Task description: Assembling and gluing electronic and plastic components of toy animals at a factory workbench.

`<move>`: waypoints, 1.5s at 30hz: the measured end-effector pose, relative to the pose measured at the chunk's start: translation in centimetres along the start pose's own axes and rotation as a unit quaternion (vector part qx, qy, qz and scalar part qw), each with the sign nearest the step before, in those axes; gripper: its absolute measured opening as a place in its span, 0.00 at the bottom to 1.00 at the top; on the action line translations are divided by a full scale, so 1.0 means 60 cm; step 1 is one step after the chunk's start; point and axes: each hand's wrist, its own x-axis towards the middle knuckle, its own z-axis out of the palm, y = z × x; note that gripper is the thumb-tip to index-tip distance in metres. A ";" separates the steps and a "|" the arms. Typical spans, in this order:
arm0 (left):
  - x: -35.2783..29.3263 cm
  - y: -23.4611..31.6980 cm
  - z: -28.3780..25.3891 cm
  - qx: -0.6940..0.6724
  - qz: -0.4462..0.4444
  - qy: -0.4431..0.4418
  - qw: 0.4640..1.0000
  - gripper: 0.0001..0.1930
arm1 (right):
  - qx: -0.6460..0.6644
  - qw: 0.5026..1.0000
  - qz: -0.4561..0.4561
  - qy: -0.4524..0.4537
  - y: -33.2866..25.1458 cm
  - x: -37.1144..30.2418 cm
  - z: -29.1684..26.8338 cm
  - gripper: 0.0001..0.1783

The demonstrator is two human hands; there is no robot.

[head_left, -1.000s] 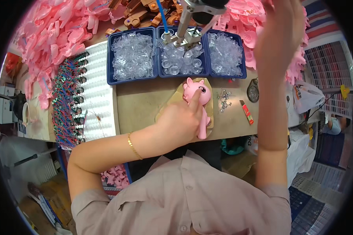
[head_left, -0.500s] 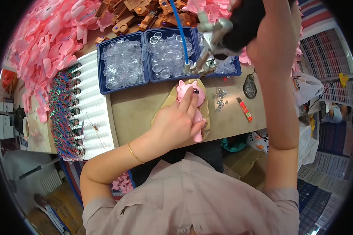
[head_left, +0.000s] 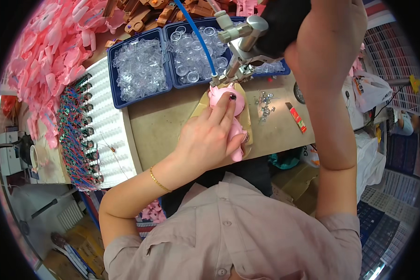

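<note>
My left hand (head_left: 205,140) presses a pink animal-shaped toy (head_left: 238,109) down, two fingers extended beside its dark eye and the thumb along its lower body. The toy lies in a yellowish fixture (head_left: 198,109) on the table. At the upper right my right hand (head_left: 329,51) is wrapped round a black power screwdriver (head_left: 277,32), its fingers largely hidden. The screwdriver's metal nozzle (head_left: 226,77), fed by a blue hose (head_left: 198,35), is over the toy's head. Whether the tip touches the toy I cannot tell.
Blue bins (head_left: 169,70) of clear plastic parts stand behind the fixture. Small shiny parts (head_left: 265,105) and a red-and-black stick (head_left: 296,117) lie to its right. Left are wired components (head_left: 74,135) on a white ridged tray (head_left: 109,126), with pink shells (head_left: 56,56) heaped behind.
The screwdriver's nozzle has come down and leftward, nearer the toy's head. My left hand keeps its hold on the toy. The whole view has shifted slightly.
</note>
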 end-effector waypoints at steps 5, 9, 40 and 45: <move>-0.002 0.001 -0.002 -0.017 -0.013 0.016 1.000 0.30 | 0.003 1.000 0.002 -0.018 0.003 -0.009 0.003 0.16; -0.002 0.002 -0.001 -0.010 -0.010 0.016 1.000 0.29 | 0.037 0.999 0.023 -0.027 0.008 0.007 -0.006 0.17; -0.018 0.001 0.007 0.038 -0.008 0.008 0.999 0.22 | -0.052 0.992 -0.103 0.059 -0.138 -0.042 -0.043 0.25; -0.031 -0.012 0.013 0.036 -0.009 0.036 0.999 0.21 | 0.018 0.999 -0.031 -0.036 -0.114 -0.077 -0.040 0.28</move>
